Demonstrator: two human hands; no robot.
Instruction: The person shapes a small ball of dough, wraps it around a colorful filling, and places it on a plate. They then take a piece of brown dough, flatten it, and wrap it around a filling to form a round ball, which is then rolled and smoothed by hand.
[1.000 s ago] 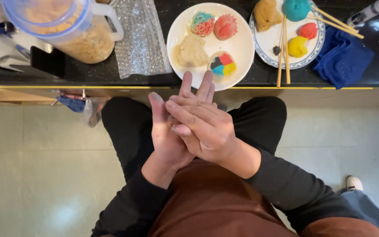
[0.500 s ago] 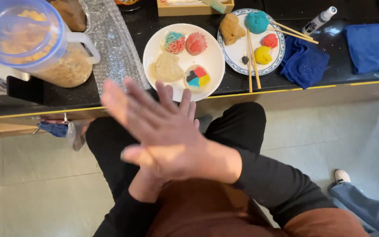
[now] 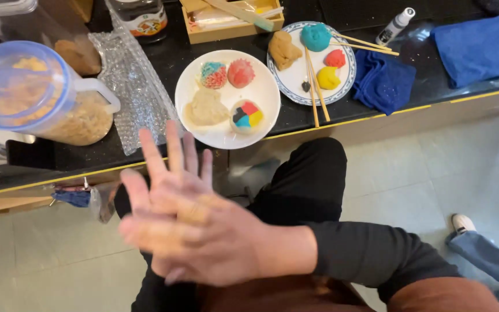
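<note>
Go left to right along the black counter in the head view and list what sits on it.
Clear lidded jug of tan crumbs → bubble wrap sheet → white plate of dough pieces → blue-rimmed plate with chopsticks → crumpled blue cloth → flat blue cloth.

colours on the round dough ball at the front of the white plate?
The dough ball on the white plate has patches of red, yellow, blue and black; head view.

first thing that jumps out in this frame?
The two bare hands pressed together in the foreground: the right hand lies across the left hand, holding nothing. Behind them, on the black counter, a white plate carries bright multicoloured dough shapes, with a blue-rimmed plate of coloured lumps and chopsticks to its right.
</note>
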